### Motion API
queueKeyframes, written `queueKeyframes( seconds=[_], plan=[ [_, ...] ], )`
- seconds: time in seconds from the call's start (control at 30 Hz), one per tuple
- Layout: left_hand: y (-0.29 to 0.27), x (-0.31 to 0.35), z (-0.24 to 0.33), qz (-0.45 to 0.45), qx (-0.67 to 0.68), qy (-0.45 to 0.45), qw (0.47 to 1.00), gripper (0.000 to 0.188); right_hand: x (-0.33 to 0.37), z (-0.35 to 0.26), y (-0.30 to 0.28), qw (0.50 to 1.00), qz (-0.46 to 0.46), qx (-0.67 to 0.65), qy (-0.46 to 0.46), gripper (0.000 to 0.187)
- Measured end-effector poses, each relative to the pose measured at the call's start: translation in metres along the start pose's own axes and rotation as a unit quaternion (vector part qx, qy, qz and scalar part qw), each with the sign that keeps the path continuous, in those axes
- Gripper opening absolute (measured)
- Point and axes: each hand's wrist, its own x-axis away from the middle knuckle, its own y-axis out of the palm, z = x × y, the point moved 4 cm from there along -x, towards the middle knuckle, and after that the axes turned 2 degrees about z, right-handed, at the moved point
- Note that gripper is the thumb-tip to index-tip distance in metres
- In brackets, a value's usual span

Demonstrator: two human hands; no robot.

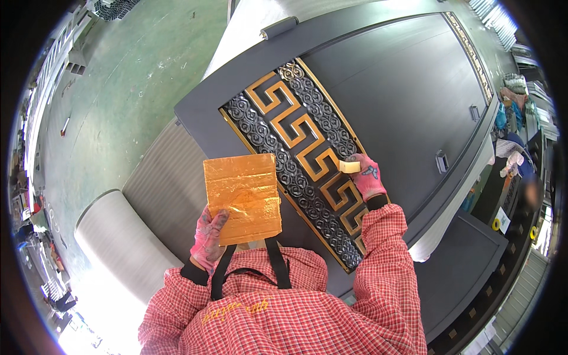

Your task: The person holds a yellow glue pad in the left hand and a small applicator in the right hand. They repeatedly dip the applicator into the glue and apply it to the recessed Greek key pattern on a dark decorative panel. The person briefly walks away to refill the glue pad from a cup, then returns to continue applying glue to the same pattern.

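Observation:
My left hand (207, 239), in a stained pink glove, grips the lower left edge of a square board (242, 195) coated in shiny gold paint. A small pale yellow sponge block (349, 167) is pinched in my gloved right hand (368, 177), over the right side of the raised gold meander pattern (294, 127); whether it touches is unclear. The pattern runs along a large dark grey door panel (384, 71). On both sides of it lie bands of dark scroll relief (254, 127) with silvery highlights and gold border strips.
Two pull handles (442, 161) stick up from the panel's right part. A hinge-like cylinder (279, 28) sits at its far edge. Left of the panel lies a large pale roll of sheet (130, 236) on the green floor (142, 65). Another dark panel (467, 260) is at the lower right.

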Motion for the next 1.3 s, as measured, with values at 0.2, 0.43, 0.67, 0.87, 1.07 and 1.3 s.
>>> queueKeyframes(
  seconds=[0.2,0.43,0.67,0.87,1.07,1.3],
  plan=[
    [0.001,0.0,-0.002,-0.003,0.006,-0.004,1.0,0.044,0.019,0.019,-0.002,0.988,0.019,-0.132,0.082,0.034],
    [0.005,0.0,-0.002,-0.007,-0.003,-0.009,1.0,0.043,0.031,0.018,0.005,0.991,0.095,-0.09,0.03,0.039],
    [0.003,0.001,-0.004,-0.009,-0.016,-0.002,1.0,0.044,0.051,-0.026,0.015,0.995,-0.01,-0.052,-0.085,0.033],
    [0.013,0.007,-0.002,-0.017,-0.013,0.004,1.0,0.039,0.045,0.005,0.011,0.995,0.092,-0.017,-0.03,0.03],
    [0.011,0.013,-0.01,-0.018,-0.033,0.01,0.999,0.039,0.053,-0.034,-0.021,0.979,0.162,-0.116,0.029,0.028],
    [0.009,0.01,-0.027,-0.074,-0.057,0.008,0.996,0.042,0.094,-0.176,-0.02,0.975,0.029,-0.161,-0.153,0.035]
  ],
)
